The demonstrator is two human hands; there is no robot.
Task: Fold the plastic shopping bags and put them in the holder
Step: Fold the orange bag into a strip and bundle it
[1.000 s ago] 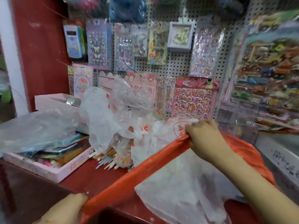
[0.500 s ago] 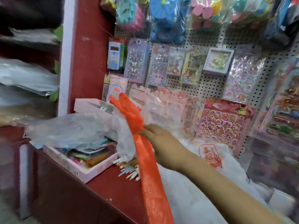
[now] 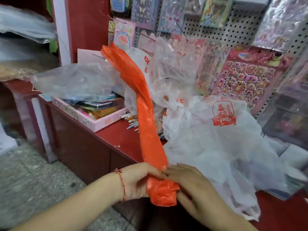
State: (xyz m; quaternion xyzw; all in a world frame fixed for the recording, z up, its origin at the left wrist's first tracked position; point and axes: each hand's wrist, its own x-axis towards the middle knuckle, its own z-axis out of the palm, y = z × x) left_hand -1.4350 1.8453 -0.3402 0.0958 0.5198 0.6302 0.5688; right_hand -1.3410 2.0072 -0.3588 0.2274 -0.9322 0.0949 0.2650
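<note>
Both left hand [image 3: 138,180] and right hand [image 3: 191,185] grip the upright orange bag [image 3: 146,122] at bottom.

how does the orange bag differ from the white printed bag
The orange bag is gathered into a narrow strip; the white bag lies spread and crumpled. The left hand and right hand hold the orange bag's near end; the white bag rests on the counter. The orange bag is plain; the white bag is printed. Both are thin plastic.
</note>
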